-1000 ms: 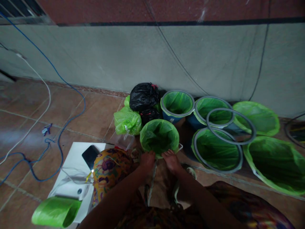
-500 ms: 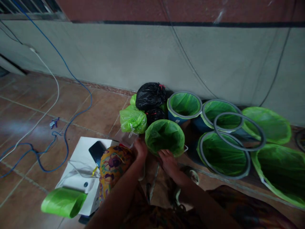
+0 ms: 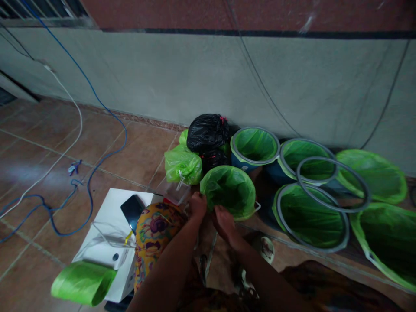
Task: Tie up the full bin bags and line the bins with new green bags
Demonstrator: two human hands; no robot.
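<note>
A small bin lined with a green plastic bag [image 3: 229, 190] stands on the floor right in front of me. My left hand [image 3: 197, 205] is at its left rim, fingers curled onto the folded-over edge of the green bag. My right hand [image 3: 223, 222] is at the near rim, fingers bent down against the bag's edge. A grey ring [image 3: 333, 184] lies tilted across other lined bins to the right.
Several more green-lined bins [image 3: 256, 147] stand along the wall, with tied black [image 3: 208, 132] and green bags [image 3: 182, 165]. A white box [image 3: 107, 229] with a phone [image 3: 132, 210] and a roll of green bags [image 3: 81, 282] lie at left. Cables [image 3: 69, 190] cross the tiled floor.
Both hands have shifted left along the near rim of the bin; the left hand went out to the side and came back to the rim. The view has swung slightly left.
</note>
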